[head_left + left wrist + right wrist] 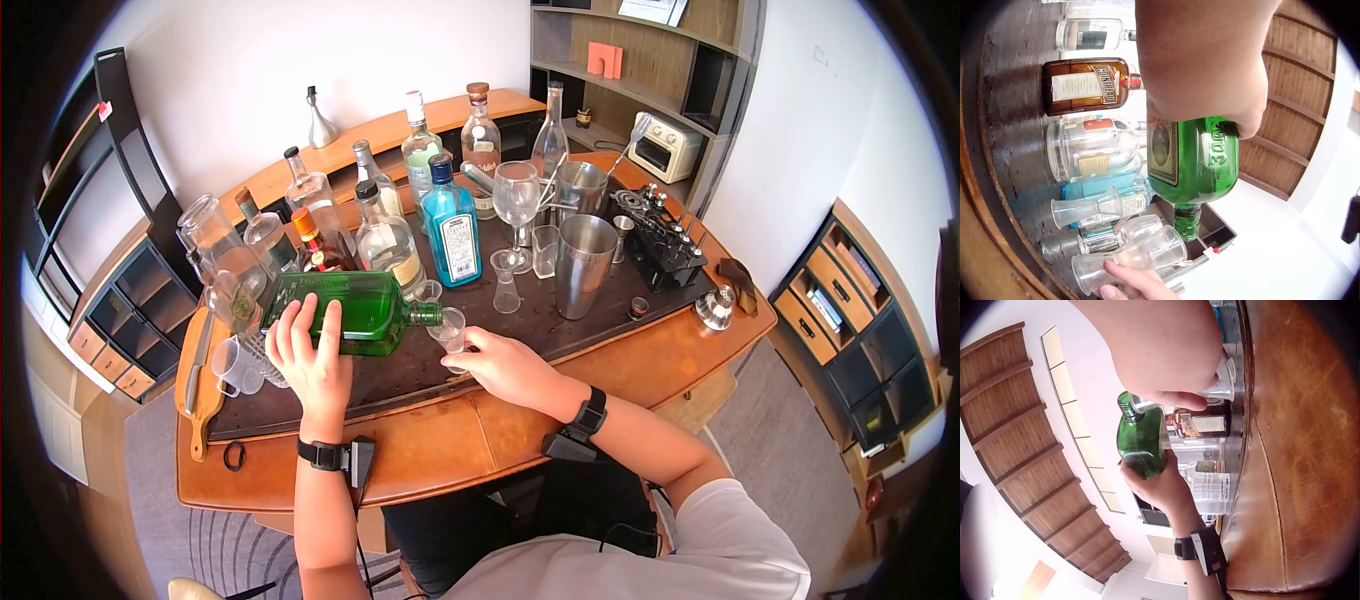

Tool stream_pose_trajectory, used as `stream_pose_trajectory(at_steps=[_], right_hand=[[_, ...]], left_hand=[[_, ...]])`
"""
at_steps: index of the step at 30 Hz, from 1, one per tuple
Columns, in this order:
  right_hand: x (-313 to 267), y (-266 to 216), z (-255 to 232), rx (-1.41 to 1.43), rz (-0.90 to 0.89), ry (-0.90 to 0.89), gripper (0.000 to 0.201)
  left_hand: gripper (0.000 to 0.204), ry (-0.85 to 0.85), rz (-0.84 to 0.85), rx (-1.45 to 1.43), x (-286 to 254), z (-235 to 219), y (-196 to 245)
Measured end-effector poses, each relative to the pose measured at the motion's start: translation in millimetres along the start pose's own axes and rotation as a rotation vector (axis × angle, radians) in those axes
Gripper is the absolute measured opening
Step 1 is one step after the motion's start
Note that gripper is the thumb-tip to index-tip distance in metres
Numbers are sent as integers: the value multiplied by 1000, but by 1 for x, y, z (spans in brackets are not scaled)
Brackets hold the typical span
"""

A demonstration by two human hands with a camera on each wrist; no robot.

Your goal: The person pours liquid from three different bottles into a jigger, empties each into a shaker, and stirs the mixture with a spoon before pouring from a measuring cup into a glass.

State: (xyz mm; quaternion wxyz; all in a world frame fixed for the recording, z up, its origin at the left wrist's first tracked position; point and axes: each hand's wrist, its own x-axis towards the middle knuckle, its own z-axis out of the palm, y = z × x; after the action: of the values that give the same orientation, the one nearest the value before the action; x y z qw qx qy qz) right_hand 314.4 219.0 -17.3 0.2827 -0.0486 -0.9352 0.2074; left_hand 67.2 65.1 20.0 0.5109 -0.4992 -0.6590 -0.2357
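Note:
My left hand (312, 365) grips a green glass bottle (375, 312) round its body and holds it on its side above the table. The bottle's bare threaded neck points right, its mouth at the rim of a clear hourglass-shaped jigger (452, 328). Thumb and fingers of my right hand (515, 372) pinch that jigger near its waist. In the left wrist view the bottle neck (1186, 224) stands just beside the jigger's upper cup (1167, 245). Behind them are a blue bottle (455, 235) and a second clear jigger (506, 285).
Several clear bottles and an orange-capped brown bottle (318, 245) crowd the back left. A metal shaker tin (585, 265), wine glass (516, 195) and black rack (655, 240) stand right. A knife (200, 360) lies on a wooden board (207, 405), left, near clear measuring cups (236, 368).

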Motion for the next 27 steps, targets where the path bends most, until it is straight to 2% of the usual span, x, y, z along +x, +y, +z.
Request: stream_pose_trajectory(at_steps=[27], right_hand=[[-3, 4, 2, -9, -18, -13, 23]], left_hand=[[54, 25, 20, -4, -1, 1, -2]])
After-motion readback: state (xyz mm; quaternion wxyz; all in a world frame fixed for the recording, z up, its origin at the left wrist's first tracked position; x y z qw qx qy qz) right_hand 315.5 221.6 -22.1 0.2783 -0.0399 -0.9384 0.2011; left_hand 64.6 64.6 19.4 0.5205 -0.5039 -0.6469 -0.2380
